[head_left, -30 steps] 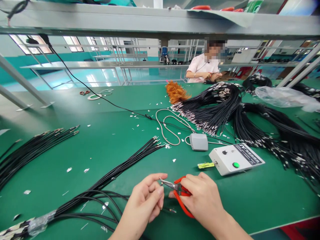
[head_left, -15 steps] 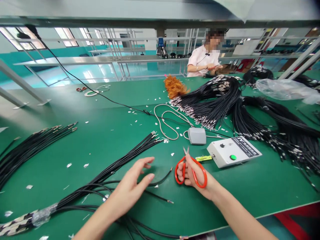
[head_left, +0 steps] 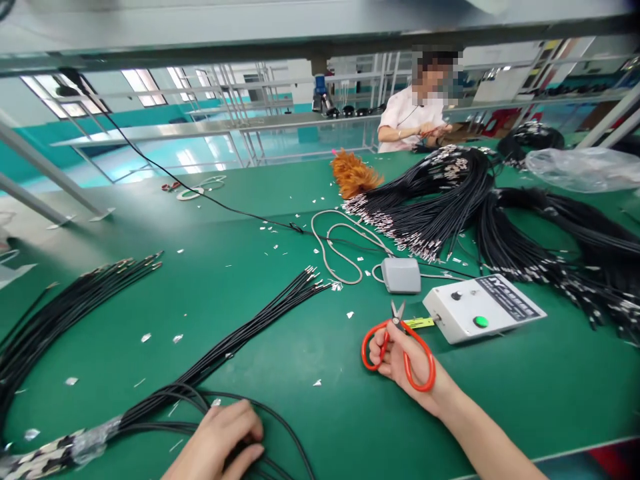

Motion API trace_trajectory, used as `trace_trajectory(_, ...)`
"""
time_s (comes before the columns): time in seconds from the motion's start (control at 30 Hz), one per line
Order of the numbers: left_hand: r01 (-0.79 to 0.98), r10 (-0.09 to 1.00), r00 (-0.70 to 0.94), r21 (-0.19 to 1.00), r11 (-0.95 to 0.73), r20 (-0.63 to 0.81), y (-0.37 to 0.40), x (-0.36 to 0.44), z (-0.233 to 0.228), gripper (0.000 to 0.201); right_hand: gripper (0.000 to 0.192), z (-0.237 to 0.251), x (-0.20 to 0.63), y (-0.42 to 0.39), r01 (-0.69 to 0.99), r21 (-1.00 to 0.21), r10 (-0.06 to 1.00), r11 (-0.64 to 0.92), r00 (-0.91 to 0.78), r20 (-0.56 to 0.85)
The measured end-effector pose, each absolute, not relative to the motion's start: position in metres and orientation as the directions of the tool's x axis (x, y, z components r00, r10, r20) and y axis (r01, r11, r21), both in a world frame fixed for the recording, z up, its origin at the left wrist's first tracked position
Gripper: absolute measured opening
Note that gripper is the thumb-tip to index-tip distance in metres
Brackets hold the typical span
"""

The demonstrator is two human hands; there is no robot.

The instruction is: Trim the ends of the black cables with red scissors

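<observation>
My right hand (head_left: 400, 360) holds red-handled scissors (head_left: 424, 363) above the green tabletop, with the short blades pointing away and spread slightly apart. At the lower edge, my left hand (head_left: 220, 440) curls its fingers over loose black cables (head_left: 287, 427); the exact grip is partly hidden by the hand itself. Beyond it lies a bundle of black cables (head_left: 250, 310) with stripped, pale ends fanned out. Clear plastic and camouflage wrapping (head_left: 93, 440) bind that bundle at the lower left.
A white box with a green button (head_left: 487, 307) sits right of the scissors, by a grey block (head_left: 401, 275). Large cable piles (head_left: 440, 200) cover the right. More cables (head_left: 85, 303) lie left. A person in white (head_left: 413, 120) works across the table. Scraps dot the surface.
My left hand has moved down and toward me, its fingers curling over the cables. The loose cable ends near it have gone from view. The view has shifted slightly.
</observation>
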State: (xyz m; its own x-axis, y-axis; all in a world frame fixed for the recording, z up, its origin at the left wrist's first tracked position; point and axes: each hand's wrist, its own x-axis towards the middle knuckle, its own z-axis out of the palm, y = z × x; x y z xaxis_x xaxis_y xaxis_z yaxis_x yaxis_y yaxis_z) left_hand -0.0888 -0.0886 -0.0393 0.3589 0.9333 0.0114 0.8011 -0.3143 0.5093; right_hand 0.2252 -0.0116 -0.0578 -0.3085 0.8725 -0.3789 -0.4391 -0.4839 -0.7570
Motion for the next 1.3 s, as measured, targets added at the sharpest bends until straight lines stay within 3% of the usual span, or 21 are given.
trace_trajectory(0.1,0.842,0.946,0.317,0.442,-0.310,0.060,-0.048,-0.089,-0.030,0.014,0.043,-0.058,0.222,-0.015,-0.390,-0.819,0.899,-0.421,-0.299,-0.320)
trace_trajectory(0.2,0.944,0.952,0.257,0.168,-0.284,0.166,0.000,-0.084,-0.022,0.015,0.042,-0.058,0.221,-0.019,-0.369,-0.851,0.918,-0.373,-0.283,-0.279)
trace_trajectory(0.27,0.957,0.950,0.252,0.100,-0.273,0.183,0.021,-0.081,-0.020,0.014,0.041,-0.059,0.221,-0.020,-0.374,-0.857,0.924,-0.354,-0.282,-0.259)
trace_trajectory(0.57,0.947,0.912,0.284,0.065,-0.316,0.296,0.016,-0.086,-0.025,0.023,0.041,-0.063,0.220,-0.019,-0.360,-0.872,0.926,-0.332,-0.299,-0.229)
trace_trajectory(0.7,0.925,0.896,0.300,0.132,-0.357,0.326,0.008,-0.071,-0.022,0.019,0.042,-0.059,0.219,-0.019,-0.308,-0.897,0.927,-0.318,-0.300,-0.226)
trace_trajectory(0.87,0.714,0.895,0.332,0.540,-0.445,0.298,-0.004,-0.029,-0.014,0.015,0.033,-0.044,0.210,-0.021,-0.177,-0.949,0.943,-0.261,-0.257,-0.211)
trace_trajectory(0.93,0.617,0.887,0.364,0.640,-0.458,0.283,-0.008,-0.015,-0.012,0.015,0.034,-0.039,0.202,-0.020,-0.190,-0.952,0.954,-0.238,-0.228,-0.193)
trace_trajectory(1.1,0.540,0.889,0.377,0.718,-0.440,0.262,-0.020,0.002,-0.014,0.015,0.027,-0.035,0.180,-0.016,-0.256,-0.946,0.971,-0.198,-0.183,-0.154)
trace_trajectory(1.3,0.553,0.891,0.310,0.699,-0.453,0.331,-0.034,0.005,-0.006,0.014,0.023,-0.029,0.178,-0.009,-0.298,-0.939,0.954,-0.174,-0.288,-0.085)
